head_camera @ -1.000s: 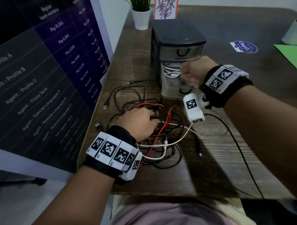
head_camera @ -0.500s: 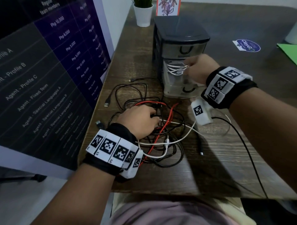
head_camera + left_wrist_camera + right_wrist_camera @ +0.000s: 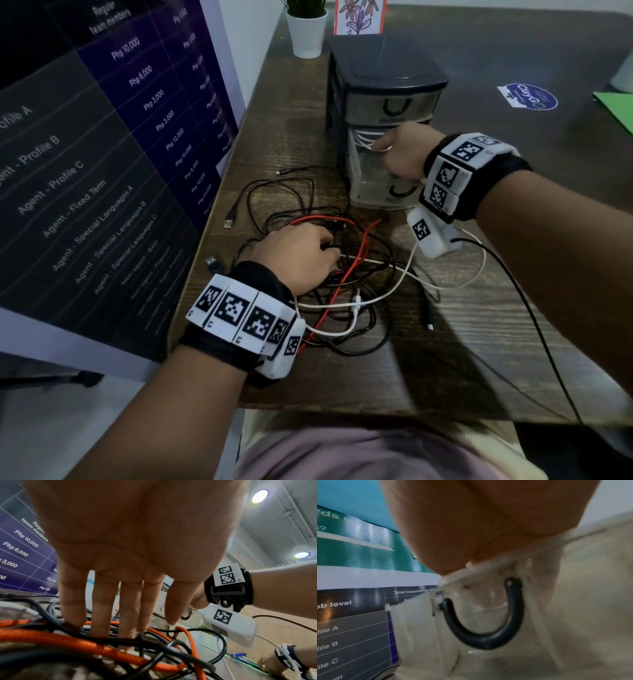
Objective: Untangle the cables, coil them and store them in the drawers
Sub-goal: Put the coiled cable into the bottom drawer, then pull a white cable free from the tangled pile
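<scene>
Right hand [image 3: 400, 152] is at the open middle drawer [image 3: 368, 171] of the small plastic drawer unit [image 3: 383, 75] at the far side of the table [image 3: 274, 144]. Its fingers reach over the drawer's front rim onto a coiled white cable [image 3: 363, 140] inside. Whether they pinch the coil or only press it cannot be told.

Left hand [image 3: 298, 257] rests with straight, slightly spread fingers [image 3: 72, 601] on the tangled cables [image 3: 342, 291] at the near left: black leads, an orange-red braided cable [image 3: 85, 641] and a loose white cable [image 3: 383, 298].

Handling, as judged: the cables are light and limp and will snag on one another. The braided one looks stiffer. Best taken at a free plug end [image 3: 230, 222] and drawn out singly.

Legible writing: the poster [image 3: 102, 137] at left reads "Regular team members", "Php 10,000", "Agent - Profile B", "Agent - Fixed Term". A round sticker [image 3: 527, 97] at far right reads "ClayGo".
</scene>
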`<state>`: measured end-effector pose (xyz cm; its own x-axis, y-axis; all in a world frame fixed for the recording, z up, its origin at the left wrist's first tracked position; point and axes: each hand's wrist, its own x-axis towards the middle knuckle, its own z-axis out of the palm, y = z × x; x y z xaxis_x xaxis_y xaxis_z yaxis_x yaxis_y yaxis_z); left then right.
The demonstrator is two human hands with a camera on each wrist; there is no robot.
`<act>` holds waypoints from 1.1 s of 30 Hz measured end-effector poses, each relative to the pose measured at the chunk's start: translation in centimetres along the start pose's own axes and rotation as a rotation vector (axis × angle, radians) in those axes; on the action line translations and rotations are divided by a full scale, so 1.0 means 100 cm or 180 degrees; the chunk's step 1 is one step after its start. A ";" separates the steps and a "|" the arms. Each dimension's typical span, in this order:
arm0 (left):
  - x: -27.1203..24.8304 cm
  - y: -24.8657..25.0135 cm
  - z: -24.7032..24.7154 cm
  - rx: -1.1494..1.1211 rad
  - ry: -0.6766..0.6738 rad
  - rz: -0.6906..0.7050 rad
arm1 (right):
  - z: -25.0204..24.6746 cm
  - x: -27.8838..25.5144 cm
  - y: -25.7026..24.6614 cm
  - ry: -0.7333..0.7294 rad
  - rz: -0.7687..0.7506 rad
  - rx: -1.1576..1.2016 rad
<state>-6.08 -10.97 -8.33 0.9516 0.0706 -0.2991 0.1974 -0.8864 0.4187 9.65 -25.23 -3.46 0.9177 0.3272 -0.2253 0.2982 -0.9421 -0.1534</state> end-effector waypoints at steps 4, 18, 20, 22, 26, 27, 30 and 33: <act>0.001 -0.001 0.001 0.0035 0.0021 -0.0017 | -0.001 -0.001 0.003 0.0014 -0.0031 0.0136; 0.008 -0.011 0.008 -0.0786 0.0183 0.0026 | -0.037 -0.073 -0.012 0.1839 -0.1675 0.2359; 0.005 -0.010 0.008 -0.0968 0.0356 0.0206 | -0.038 -0.087 -0.011 0.1706 -0.1798 0.2608; 0.001 -0.009 0.006 -0.1041 0.0500 0.0296 | -0.036 -0.099 -0.008 0.1395 -0.1795 0.2736; -0.007 -0.002 0.001 -0.1144 0.0807 0.0423 | -0.021 -0.109 0.005 0.0699 -0.1703 0.2921; -0.009 0.003 0.001 -0.1213 0.0892 0.0540 | -0.016 -0.109 0.009 0.0619 -0.1650 0.3094; -0.019 0.022 0.004 -0.1286 0.0774 0.0959 | -0.005 -0.103 0.021 0.0652 -0.1369 0.3580; -0.022 0.030 0.011 -0.1038 0.0477 0.1172 | 0.005 -0.101 0.038 0.1060 -0.1057 0.3227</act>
<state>-7.80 -14.30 -7.38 0.9905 -0.1333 0.0348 -0.1168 -0.6778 0.7259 1.40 -32.10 -2.31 0.9021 0.3721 0.2184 0.3291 -0.2661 -0.9060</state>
